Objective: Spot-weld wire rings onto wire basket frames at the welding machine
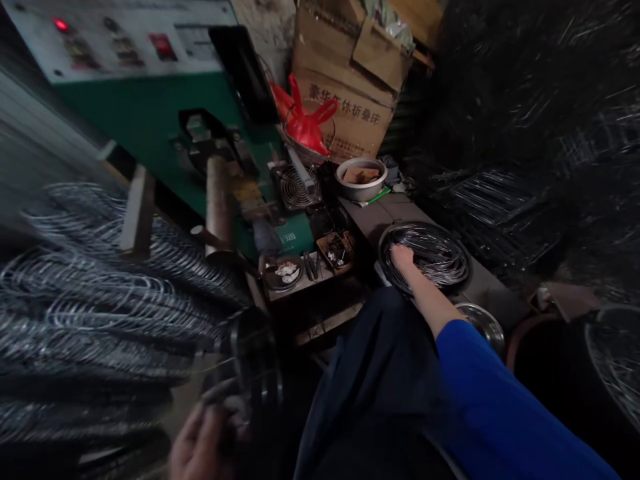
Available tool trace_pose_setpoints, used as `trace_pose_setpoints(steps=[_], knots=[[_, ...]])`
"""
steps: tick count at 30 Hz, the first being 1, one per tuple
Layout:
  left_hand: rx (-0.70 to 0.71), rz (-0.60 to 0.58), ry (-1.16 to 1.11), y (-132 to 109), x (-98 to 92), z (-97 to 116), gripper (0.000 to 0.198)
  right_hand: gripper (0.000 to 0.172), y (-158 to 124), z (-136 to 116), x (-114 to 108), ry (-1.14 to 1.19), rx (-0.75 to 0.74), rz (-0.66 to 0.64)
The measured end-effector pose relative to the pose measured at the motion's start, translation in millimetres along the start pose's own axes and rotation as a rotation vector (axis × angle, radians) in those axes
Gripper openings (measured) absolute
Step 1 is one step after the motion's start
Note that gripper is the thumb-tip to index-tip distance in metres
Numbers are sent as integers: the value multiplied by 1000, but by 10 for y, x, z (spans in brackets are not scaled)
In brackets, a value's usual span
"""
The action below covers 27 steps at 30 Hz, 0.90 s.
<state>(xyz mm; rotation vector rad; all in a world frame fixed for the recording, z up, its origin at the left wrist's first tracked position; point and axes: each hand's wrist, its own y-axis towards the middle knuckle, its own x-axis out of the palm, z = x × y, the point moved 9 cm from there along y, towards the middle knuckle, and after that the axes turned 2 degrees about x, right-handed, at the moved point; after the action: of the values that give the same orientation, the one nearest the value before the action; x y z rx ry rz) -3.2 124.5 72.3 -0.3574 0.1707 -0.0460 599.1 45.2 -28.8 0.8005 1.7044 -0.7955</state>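
Observation:
My right hand (403,256) reaches into a round dark pan (467,275) filled with thin metal wire pieces (435,250). Its fingers are closed at the left side of the wire and partly hidden there. Low on the left, my left hand (200,440) is blurred, its fingers curled; what they hold, if anything, is too dark to make out. Shiny dark curved metal (255,353) shows just above it. To the left hang many bundled wire rings (115,300).
A green machine (135,120) with a lit red lamp (61,25) stands at upper left. On its ledge are a dish of white bits (287,272) and a small box of parts (337,252). Behind are a white bowl (361,190), red bag (310,127) and cardboard box (350,87).

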Motion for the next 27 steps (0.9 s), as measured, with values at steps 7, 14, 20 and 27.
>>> trace_pose_setpoints(steps=[7,14,20,27], knots=[[-201,-358,-92,-276,1029,-554,59,24,0,-86,-102,167,-52,48],[-106,-286,-140,22,1018,-463,71,42,-818,24,-792,788,-193,322],[-31,-296,-269,171,1094,-270,68,42,-1219,-738,-923,1137,-344,-62],[63,-258,-359,314,800,-102,69,53,-1503,-1260,-873,1102,-411,-237]])
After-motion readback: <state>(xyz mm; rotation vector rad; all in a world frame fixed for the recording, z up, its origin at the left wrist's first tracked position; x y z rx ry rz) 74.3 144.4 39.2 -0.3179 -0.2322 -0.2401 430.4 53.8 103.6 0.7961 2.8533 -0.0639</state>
